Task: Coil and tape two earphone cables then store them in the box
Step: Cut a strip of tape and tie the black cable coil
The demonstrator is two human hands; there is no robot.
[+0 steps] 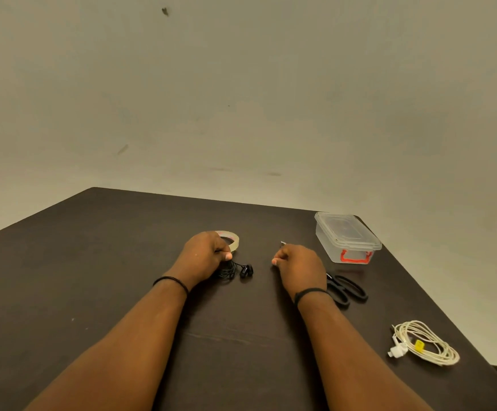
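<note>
From where I watch, the left hand (pixel 207 253) sits at about ten o'clock of the table's (pixel 93 277) middle, fingers curled round the coiled black earphone cable (pixel 229 271), whose earbuds poke out toward three o'clock. Just behind that hand, at twelve o'clock of it, lies the roll of clear tape (pixel 232 239), touching or nearly touching the knuckles. I judge the step in hand to be taping the black coil: it is bundled but shows no strip on it.

The right hand (pixel 299 262) hovers near the middle, fingers clenched with thumb and forefinger pinched; it may hold a clear strip of tape, but I cannot tell. The next move, I think, calls for bringing that pinch across to the coil while the left keeps the loops tight.

At four o'clock of the right hand lie black scissors (pixel 348 290). Farther at one o'clock stands the clear box (pixel 345 238), lid on, red latch facing me. At five o'clock rests the white earphone cable (pixel 428 342), coiled and already bound with a yellow band.
</note>
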